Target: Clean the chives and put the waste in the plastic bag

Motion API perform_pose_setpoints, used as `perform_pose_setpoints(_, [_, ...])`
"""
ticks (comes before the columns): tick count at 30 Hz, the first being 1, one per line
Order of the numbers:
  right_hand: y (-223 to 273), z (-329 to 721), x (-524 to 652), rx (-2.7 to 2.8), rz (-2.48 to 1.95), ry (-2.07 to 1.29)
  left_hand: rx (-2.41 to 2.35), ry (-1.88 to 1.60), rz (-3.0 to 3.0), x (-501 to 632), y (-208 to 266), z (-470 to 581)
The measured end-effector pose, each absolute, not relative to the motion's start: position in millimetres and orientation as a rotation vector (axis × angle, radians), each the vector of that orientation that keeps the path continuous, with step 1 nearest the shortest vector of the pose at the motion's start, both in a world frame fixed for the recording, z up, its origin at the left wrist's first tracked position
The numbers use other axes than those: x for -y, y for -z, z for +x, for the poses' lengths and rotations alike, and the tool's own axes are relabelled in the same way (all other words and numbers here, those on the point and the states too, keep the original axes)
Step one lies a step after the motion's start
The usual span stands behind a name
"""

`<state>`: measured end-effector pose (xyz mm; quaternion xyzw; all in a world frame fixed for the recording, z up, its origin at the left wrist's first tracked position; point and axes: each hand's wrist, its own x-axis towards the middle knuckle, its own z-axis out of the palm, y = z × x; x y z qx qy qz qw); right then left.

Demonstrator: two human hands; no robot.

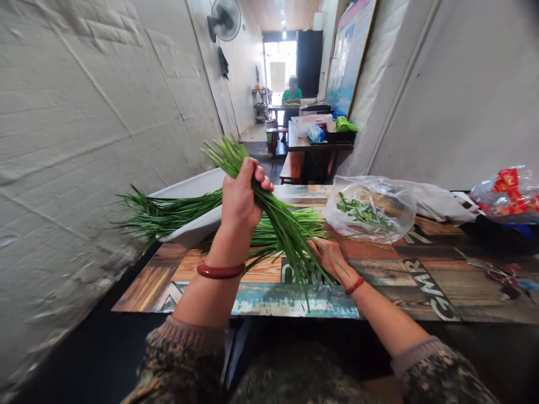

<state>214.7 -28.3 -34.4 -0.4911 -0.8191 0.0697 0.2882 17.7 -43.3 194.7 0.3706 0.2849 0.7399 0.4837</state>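
My left hand (pixel 244 193) is wrapped round a bunch of garlic chives (pixel 286 221), raised above the table. Its pale stem ends stick up past my fist, and the green leaves slant down to the right. Low by the leaves, my right hand (pixel 328 258) has its fingers closed on a few chive blades; the fingertips are partly hidden. Under the held bunch lies a pile of chives (pixel 269 238) on the table. More chives (pixel 177 210) rest in a white tray (pixel 197 224) at the left.
A clear plastic bag (pixel 404 207) with green trimmings lies on the patterned table (pixel 387 297). Scissors (pixel 484 262) and a red-printed plastic package (pixel 505 191) are at the right. Walls flank both sides. Farther back, a person (pixel 292 95) in green sits near a table holding containers (pixel 311 126).
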Motion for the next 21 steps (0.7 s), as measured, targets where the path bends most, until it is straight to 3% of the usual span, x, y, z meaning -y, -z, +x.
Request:
perform_pose_setpoints(10, [54.1,211.5,32.7,2.245,-1.288,-0.035,-1.293,-1.679,2.221,24.0,-237.8,-1.7])
perform_pose_setpoints(15, [54.6,210.0,33.1,2.255,-1.284,0.025,-1.982,-0.987,2.772,-30.8,-203.2,-49.3])
perform_pose_setpoints(19, [56.0,208.2,32.1,2.239,-1.281,0.042,-2.429,-0.301,2.505,-62.0,-160.2,-95.6])
perform_pose_setpoints(21, [56.7,207.7,31.0,2.237,-1.282,0.028,-2.452,-0.231,2.437,-71.1,-144.3,-112.8])
